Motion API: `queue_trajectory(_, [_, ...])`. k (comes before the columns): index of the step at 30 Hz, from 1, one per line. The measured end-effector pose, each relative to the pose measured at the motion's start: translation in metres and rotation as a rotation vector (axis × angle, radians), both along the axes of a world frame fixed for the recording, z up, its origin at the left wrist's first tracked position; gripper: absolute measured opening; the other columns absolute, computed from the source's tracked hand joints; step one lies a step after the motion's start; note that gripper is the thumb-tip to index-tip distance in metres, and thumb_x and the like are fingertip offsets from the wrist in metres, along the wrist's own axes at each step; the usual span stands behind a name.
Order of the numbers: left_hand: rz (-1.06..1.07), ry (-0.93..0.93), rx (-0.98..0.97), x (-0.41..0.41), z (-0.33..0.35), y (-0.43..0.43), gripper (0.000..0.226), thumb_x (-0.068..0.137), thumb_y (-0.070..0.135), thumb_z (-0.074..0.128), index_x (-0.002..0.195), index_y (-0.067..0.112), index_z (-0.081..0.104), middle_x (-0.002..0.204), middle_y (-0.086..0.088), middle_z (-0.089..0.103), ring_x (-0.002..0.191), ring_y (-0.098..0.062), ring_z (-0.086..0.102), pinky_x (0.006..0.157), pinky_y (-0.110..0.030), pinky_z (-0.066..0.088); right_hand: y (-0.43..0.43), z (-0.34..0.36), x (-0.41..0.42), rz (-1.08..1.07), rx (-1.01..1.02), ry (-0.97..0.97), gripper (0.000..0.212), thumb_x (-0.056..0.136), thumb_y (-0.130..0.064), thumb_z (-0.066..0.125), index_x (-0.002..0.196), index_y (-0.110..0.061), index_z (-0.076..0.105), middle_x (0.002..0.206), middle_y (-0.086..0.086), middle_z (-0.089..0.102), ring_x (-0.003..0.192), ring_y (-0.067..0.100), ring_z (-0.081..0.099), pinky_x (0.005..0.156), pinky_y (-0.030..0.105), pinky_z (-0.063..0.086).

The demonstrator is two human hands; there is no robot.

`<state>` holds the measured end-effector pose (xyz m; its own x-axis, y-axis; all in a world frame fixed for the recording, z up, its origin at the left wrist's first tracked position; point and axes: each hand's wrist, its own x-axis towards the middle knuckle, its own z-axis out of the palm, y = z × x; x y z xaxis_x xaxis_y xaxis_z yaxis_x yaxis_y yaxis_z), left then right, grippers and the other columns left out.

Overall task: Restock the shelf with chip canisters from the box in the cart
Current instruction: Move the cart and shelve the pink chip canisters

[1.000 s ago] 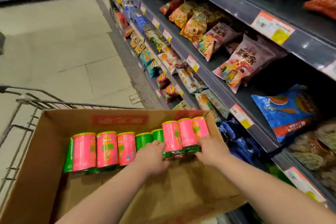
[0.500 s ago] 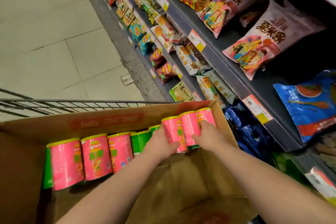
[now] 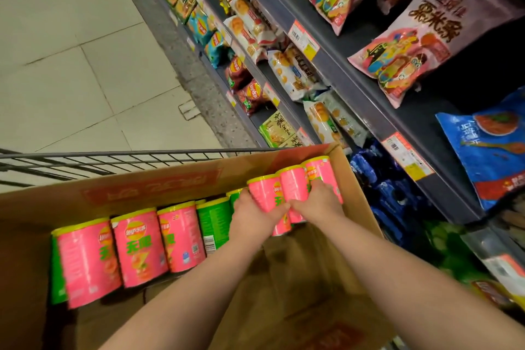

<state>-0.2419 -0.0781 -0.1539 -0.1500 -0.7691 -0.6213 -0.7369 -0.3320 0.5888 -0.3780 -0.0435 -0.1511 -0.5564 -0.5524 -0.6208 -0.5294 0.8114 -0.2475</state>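
Observation:
An open cardboard box (image 3: 147, 193) sits in the wire cart (image 3: 113, 162). Pink chip canisters with yellow lids lie in it: three at the left (image 3: 136, 244) with green canisters (image 3: 213, 221) beside and under them, and three more (image 3: 265, 193) raised at the box's right end. My left hand (image 3: 252, 216) grips the left side of that raised group, thumb across the front of the left canister. My right hand (image 3: 318, 202) grips the group's right side, fingers curled over the middle and right canisters (image 3: 324, 172).
Dark shelves (image 3: 355, 79) run along the right, filled with snack bags, with price tags on the edges. Blue packets (image 3: 377, 187) and green packets (image 3: 446, 244) fill the lower shelf next to the box. Tiled floor (image 3: 71, 51) lies to the left beyond the cart.
Both hands have closed round the three right-hand canisters and raised them a little in the box. The camera has tilted down and nearer to the box.

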Motion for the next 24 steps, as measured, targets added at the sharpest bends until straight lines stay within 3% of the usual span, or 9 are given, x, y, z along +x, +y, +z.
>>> queue_trajectory(6, [0.003, -0.048, -0.024, -0.003, -0.002, 0.001, 0.082, 0.065, 0.053, 0.079, 0.127, 0.014, 0.042, 0.122, -0.007, 0.051, 0.111, -0.029, 0.057, 0.093, -0.044, 0.049, -0.001, 0.004, 0.008, -0.031, -0.007, 0.069, 0.064, 0.079, -0.045, 0.069, 0.125, -0.011, 0.041, 0.122, 0.008, 0.051, 0.113, 0.029, 0.053, 0.078, 0.035, 0.044])
queue_trajectory(12, [0.113, 0.042, 0.021, 0.008, -0.002, 0.005, 0.073, 0.055, 0.052, 0.075, 0.113, 0.016, 0.051, 0.113, -0.007, 0.059, 0.099, -0.025, 0.062, 0.088, -0.045, 0.053, -0.001, 0.007, 0.018, -0.016, -0.035, 0.095, 0.073, 0.077, -0.046, 0.07, 0.132, -0.012, 0.036, 0.129, 0.008, 0.045, 0.121, 0.028, 0.046, 0.09, 0.04, 0.044])
queue_trajectory(15, [0.116, 0.057, 0.01, 0.016, -0.002, 0.006, 0.06, 0.062, 0.045, 0.079, 0.109, 0.019, 0.052, 0.112, -0.007, 0.059, 0.097, -0.025, 0.062, 0.088, -0.044, 0.053, -0.002, 0.009, 0.02, 0.013, -0.019, 0.1, 0.075, 0.077, -0.047, 0.071, 0.133, -0.013, 0.036, 0.129, 0.008, 0.043, 0.121, 0.028, 0.045, 0.091, 0.04, 0.044])
queue_trajectory(20, [0.12, 0.078, -0.036, 0.025, -0.002, 0.007, 0.057, 0.067, 0.037, 0.081, 0.111, 0.016, 0.051, 0.112, -0.007, 0.06, 0.098, -0.024, 0.061, 0.084, -0.037, 0.051, -0.001, 0.008, 0.023, -0.038, -0.06, 0.013, 0.074, 0.072, -0.041, 0.077, 0.127, -0.016, 0.034, 0.12, 0.007, 0.054, 0.111, 0.029, 0.055, 0.086, 0.04, 0.047])
queue_trajectory(24, [0.122, 0.113, -0.019, 0.027, 0.006, 0.012, 0.056, 0.072, 0.033, 0.079, 0.116, 0.012, 0.05, 0.108, -0.004, 0.061, 0.09, -0.019, 0.059, 0.078, -0.029, 0.046, 0.009, 0.015, 0.026, -0.09, -0.146, -0.055, 0.086, 0.071, -0.034, 0.078, 0.137, -0.018, 0.025, 0.129, 0.007, 0.044, 0.114, 0.028, 0.052, 0.089, 0.04, 0.048])
